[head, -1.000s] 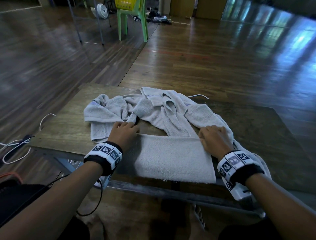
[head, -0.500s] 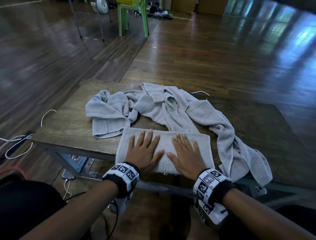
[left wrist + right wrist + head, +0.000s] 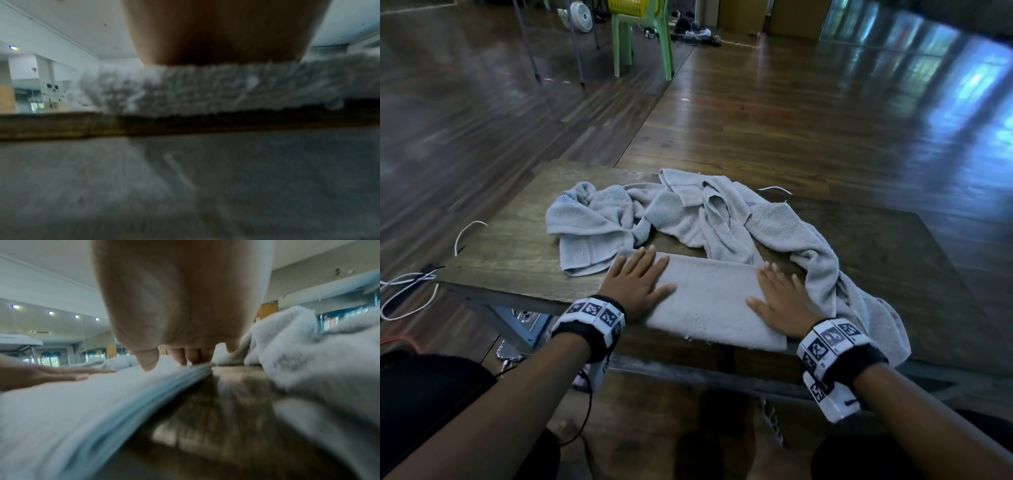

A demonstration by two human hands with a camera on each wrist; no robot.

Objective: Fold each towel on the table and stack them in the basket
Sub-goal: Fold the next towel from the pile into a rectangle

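A folded grey towel [image 3: 714,301] lies flat at the near edge of the wooden table [image 3: 510,253]. My left hand [image 3: 638,279] presses its left end with straight fingers. Flat on its right end lies my right hand [image 3: 779,296], fingers spread. In the right wrist view the right hand [image 3: 185,356] rests on the towel's layered edge [image 3: 144,394], with the left hand [image 3: 51,374] flat further along. The left wrist view is blurred and shows the towel's edge [image 3: 205,87] under my palm. Behind lie crumpled grey towels [image 3: 688,212]. A yellow basket [image 3: 630,5] sits on a green chair far back.
One crumpled towel [image 3: 859,301] hangs over the table's near right edge. The green chair [image 3: 643,44] stands on the wooden floor beyond the table. White cables [image 3: 410,291] lie on the floor at the left. A small fan [image 3: 580,12] stands far back.
A second ago both hands gripped the towel's far edge and folded it toward me. They then flattened at its middle and have now slid apart to its two ends.
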